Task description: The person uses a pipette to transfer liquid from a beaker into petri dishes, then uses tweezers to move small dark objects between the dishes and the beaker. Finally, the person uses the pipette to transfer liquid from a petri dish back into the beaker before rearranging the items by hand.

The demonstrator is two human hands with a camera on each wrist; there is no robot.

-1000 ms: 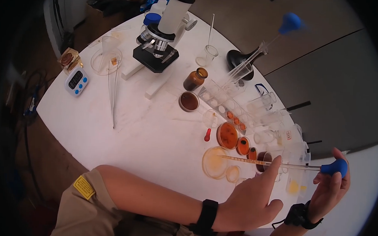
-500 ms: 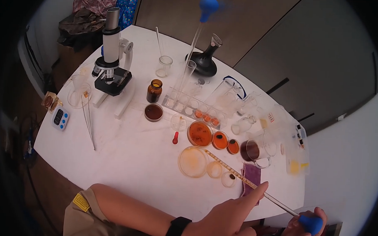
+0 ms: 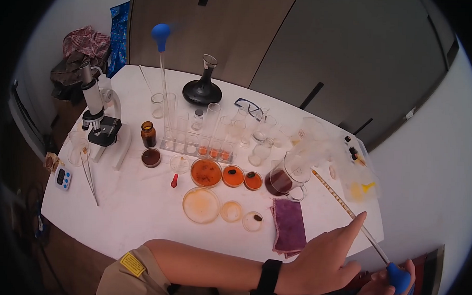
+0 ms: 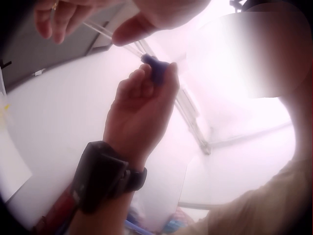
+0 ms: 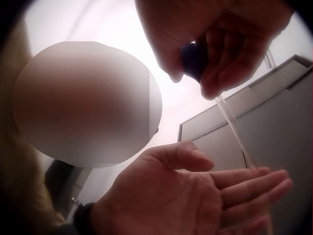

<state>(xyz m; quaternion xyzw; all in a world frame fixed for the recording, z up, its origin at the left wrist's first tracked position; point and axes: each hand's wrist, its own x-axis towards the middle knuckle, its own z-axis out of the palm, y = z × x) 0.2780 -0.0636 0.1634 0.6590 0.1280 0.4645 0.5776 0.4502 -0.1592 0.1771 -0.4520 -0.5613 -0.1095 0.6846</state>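
A graduated glass pipette (image 3: 343,206) slants up across the right of the head view, topped by a blue rubber bulb (image 3: 398,278). My right hand (image 3: 381,293) grips the bulb, fingers and thumb around it. My left hand (image 3: 328,260) has its index finger stretched along the tube; the right wrist view shows this palm (image 5: 171,200) turned up with straight fingers, the tube at the index fingertip. In the head view the pipette's tip lies just right of a glass beaker (image 3: 292,175) of dark liquid. The left wrist view shows the bulb (image 4: 157,69) in the right hand's fingers.
Petri dishes with orange (image 3: 206,172) and pale yellow (image 3: 201,204) contents stand at mid-table, near a purple cloth (image 3: 289,227). Behind are a test tube rack (image 3: 181,146) and a black decanter (image 3: 202,93). A microscope (image 3: 104,127), tweezers (image 3: 92,184) and timer (image 3: 63,178) are at left.
The head view has swung round. The pipette's tip has moved from over the large pale yellow dish to right of the beaker. The right hand still holds the bulb.
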